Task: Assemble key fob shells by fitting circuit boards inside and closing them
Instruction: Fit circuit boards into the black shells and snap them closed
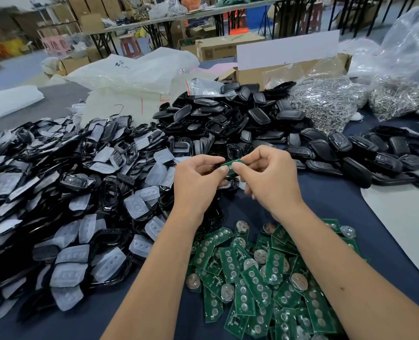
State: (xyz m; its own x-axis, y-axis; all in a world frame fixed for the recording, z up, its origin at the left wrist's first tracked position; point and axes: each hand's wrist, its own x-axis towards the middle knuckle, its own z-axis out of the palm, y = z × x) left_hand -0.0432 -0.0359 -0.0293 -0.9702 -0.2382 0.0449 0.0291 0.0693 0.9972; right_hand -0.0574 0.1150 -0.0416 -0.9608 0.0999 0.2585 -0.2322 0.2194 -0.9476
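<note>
Both hands meet above the table's middle. My left hand (198, 179) grips a black key fob shell (231, 178), mostly hidden behind the fingers. My right hand (268, 176) pinches a green circuit board (233, 165) that lies on top of the shell, between both thumbs. Whether the board is seated in the shell I cannot tell. A heap of loose green circuit boards (265, 273) with round coin cells lies on the dark blue table under my forearms.
A large pile of black shell halves with translucent button pads (64, 204) fills the left. Black shell backs (228, 119) are heaped behind my hands and more fobs (375, 155) lie right. Bags of metal rings (331, 99), plastic bags and a cardboard box (289, 67) stand farther back.
</note>
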